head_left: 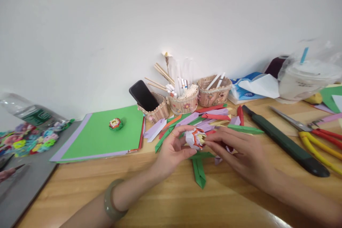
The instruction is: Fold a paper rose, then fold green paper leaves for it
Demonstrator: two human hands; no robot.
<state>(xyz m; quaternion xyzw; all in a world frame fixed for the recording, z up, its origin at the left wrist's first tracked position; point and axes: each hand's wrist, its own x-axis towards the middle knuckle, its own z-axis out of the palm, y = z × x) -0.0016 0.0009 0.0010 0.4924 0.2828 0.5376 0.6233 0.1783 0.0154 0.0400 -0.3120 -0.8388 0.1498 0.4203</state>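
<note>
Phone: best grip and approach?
Likely the upper end of the phone, pinching both long edges, coming from above left: it leans that way out of its basket, whose wall hides the lower end, and a second basket stands close on the right.

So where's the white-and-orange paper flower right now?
In the head view, the paper flower is just right of centre, held in the left hand, with the right hand at its yellow part, above a folded green strip.

Folded-paper flower (194, 139), partly behind left grip (173, 149)
</note>
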